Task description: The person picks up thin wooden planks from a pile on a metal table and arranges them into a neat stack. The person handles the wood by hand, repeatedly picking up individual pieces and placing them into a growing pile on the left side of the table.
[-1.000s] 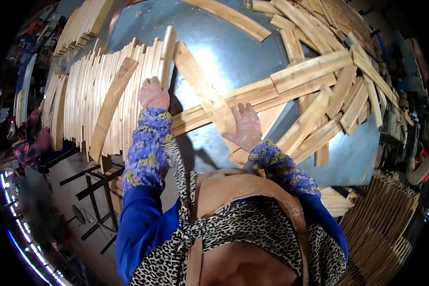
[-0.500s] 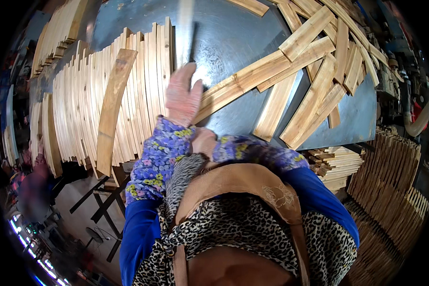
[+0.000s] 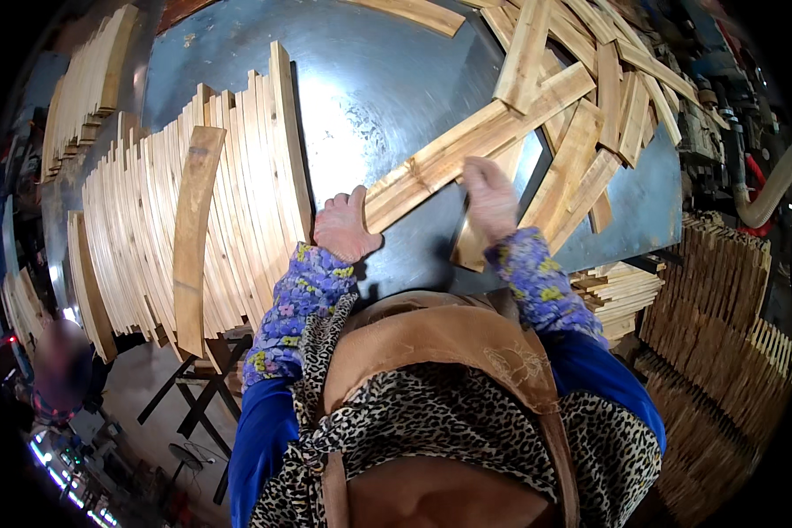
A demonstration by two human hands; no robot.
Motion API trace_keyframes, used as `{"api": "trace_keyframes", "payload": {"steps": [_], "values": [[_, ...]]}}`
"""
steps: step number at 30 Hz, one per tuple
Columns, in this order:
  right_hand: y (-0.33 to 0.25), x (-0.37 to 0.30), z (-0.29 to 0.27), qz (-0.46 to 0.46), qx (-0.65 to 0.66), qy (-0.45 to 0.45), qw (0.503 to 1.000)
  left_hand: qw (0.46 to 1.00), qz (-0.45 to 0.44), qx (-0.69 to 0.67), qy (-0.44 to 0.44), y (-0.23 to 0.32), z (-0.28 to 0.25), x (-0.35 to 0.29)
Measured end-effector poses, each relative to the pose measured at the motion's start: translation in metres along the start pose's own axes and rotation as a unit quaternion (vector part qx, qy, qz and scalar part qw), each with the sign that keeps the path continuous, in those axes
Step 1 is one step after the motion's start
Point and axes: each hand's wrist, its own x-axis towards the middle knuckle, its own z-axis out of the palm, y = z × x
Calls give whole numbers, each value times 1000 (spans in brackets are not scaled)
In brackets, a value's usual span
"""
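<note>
My left hand (image 3: pixel 347 226) is low on the metal table, between the row of boards and the near left end of a long wooden plank (image 3: pixel 440 172). Its thumb and forefinger are spread around that end; whether they touch it is unclear. Blurred by motion, my right hand (image 3: pixel 491 201) is at the long plank's near edge, over a shorter plank (image 3: pixel 471 245) lying partly beneath. Its fingers look bent, but their hold cannot be made out. Left of my left hand, narrow boards (image 3: pixel 246 185) stand side by side in a row, with one loose slat (image 3: pixel 199 229) lying across them.
A heap of loose planks (image 3: pixel 609 88) covers the right of the blue-grey metal table (image 3: pixel 396 79). More boards are stacked at the far left (image 3: pixel 92 79). Beside the table's right edge are tall wood stacks (image 3: pixel 704 308). Another person (image 3: pixel 62 370) is at the left.
My left hand has come back toward me from the row's right end, and its fingers are less stretched. My right hand has moved rightward and away. A blurred pale strip beyond the left hand is gone.
</note>
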Motion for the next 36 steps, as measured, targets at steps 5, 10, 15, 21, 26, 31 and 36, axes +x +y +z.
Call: {"api": "trace_keyframes", "payload": {"steps": [5, 10, 15, 21, 26, 31, 36], "values": [[85, -4, 10, 26, 102, -216, 971, 928, 45, -369, 9, 2, -44, -13], [21, -30, 122, 100, 58, -408, 906, 619, -186, -762, 46, -49, 6, 33], [25, -14, 132, 239, 145, -423, 862, 571, -162, -802, 59, -10, -24, 25], [26, -8, 107, -8, 38, -279, 960, 730, -62, -672, 108, -23, 37, 46], [-25, 15, 97, -270, -308, -531, 742, 689, -203, -694, 37, -22, 3, 44], [-70, 232, 145, -272, -402, -153, 861, 579, -153, -800, 35, -18, -10, 23], [-82, 416, 132, -248, -528, -5, 812, 579, -137, -802, 40, -27, 1, 34]]}}
